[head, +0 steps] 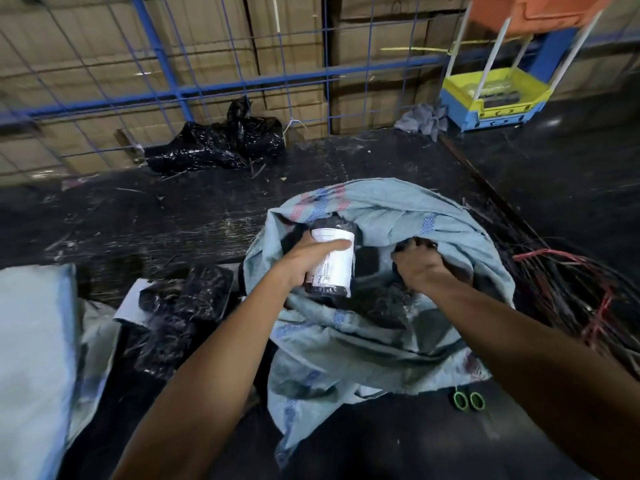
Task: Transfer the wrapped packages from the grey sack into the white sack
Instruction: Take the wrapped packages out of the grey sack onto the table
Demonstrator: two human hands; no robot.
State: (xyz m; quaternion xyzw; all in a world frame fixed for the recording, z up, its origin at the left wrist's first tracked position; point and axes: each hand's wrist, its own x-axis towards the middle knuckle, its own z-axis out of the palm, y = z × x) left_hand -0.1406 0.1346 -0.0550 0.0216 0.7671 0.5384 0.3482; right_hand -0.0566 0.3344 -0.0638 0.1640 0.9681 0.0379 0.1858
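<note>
The grey sack (381, 327), woven with blue and red stripes, lies open in the middle of the dark table. My left hand (304, 261) holds a black wrapped package with a white label (334, 263) just above the sack's mouth. My right hand (420, 268) reaches inside the sack and is closed on a dark package (415, 244) there, mostly hidden. The white sack (34, 358) lies at the left edge. Several black wrapped packages (180, 313) rest between the two sacks.
A black plastic bundle (221, 140) sits at the back by the blue wire fence (166, 64) with cartons behind. Tangled red and black straps (571, 299) lie at right. Green-handled scissors (469, 400) lie near the front. A yellow-blue crate (495, 98) stands at back right.
</note>
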